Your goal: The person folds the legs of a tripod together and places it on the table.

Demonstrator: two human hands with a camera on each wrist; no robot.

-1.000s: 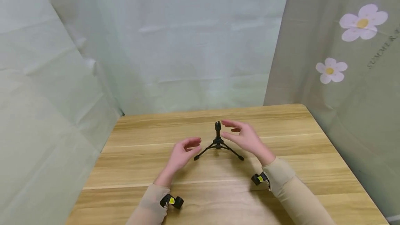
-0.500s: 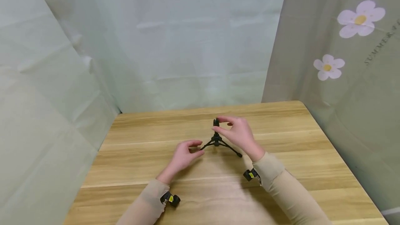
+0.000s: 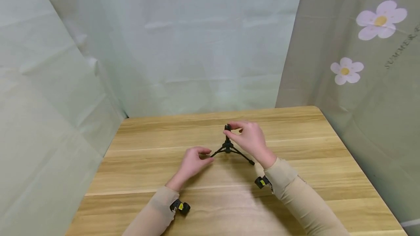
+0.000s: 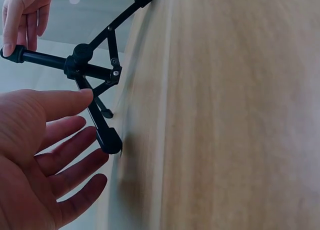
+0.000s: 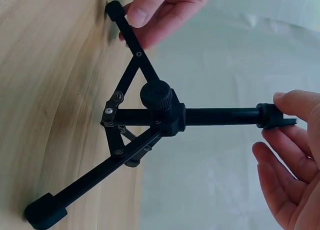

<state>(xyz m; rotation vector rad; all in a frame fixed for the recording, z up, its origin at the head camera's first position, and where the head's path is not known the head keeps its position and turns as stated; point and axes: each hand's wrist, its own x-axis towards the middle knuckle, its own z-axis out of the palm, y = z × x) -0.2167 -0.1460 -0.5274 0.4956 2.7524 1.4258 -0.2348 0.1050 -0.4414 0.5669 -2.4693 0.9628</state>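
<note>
A small black tripod stand (image 3: 227, 146) stands upright on the table with its legs spread. My right hand (image 3: 252, 139) pinches the notched top end (image 5: 270, 116) of its central post between thumb and fingers. Low on the left side, my left hand (image 3: 193, 161) has its thumb and index finger around one leg (image 4: 98, 117), above the rubber foot. The other left fingers fan out loosely beneath. In the right wrist view a ribbed round knob (image 5: 156, 95) shows on the hub where the legs meet the post.
The wood-grain table (image 3: 131, 177) carries the stand, and its back edge meets a pale hanging cloth (image 3: 203, 46). Another cloth with printed flowers (image 3: 380, 21) hangs at the right. A small black camera (image 3: 260, 182) is strapped at each wrist.
My right hand has moved left onto the top of the post and pinches it. My left hand has come slightly right to the near-left leg. Over the last half second both hands barely shift.
</note>
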